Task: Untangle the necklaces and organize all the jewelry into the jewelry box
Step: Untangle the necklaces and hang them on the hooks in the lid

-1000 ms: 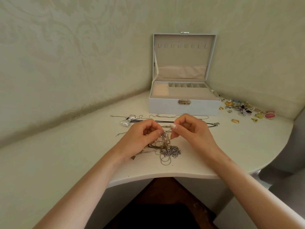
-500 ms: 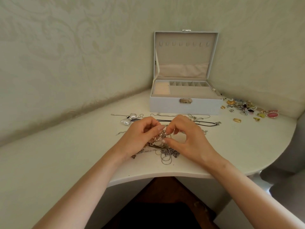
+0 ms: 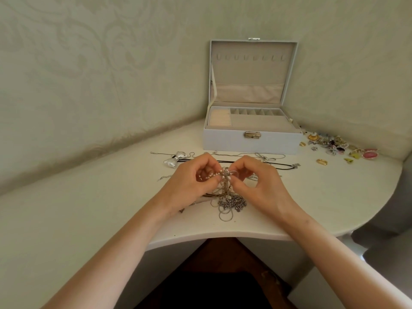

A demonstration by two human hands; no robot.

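Judging by the bare-looking box (image 3: 223,141) at upper centre, sorting has hardly begun: left hand (image 3: 191,181) and right hand (image 3: 256,186) both pinch the necklace knot (image 3: 227,192) mid-frame over the counter (image 3: 111,208), while loose trinkets (image 3: 338,146) wait at right.

We are holding both forearms in from seven and five o'clock, converging toward the centre. Our left hand (image 3: 189,182) is curling its fingers and pinching the necklace tangle (image 3: 225,175); our right hand (image 3: 259,186), at its three o'clock, is pinching the same knot.
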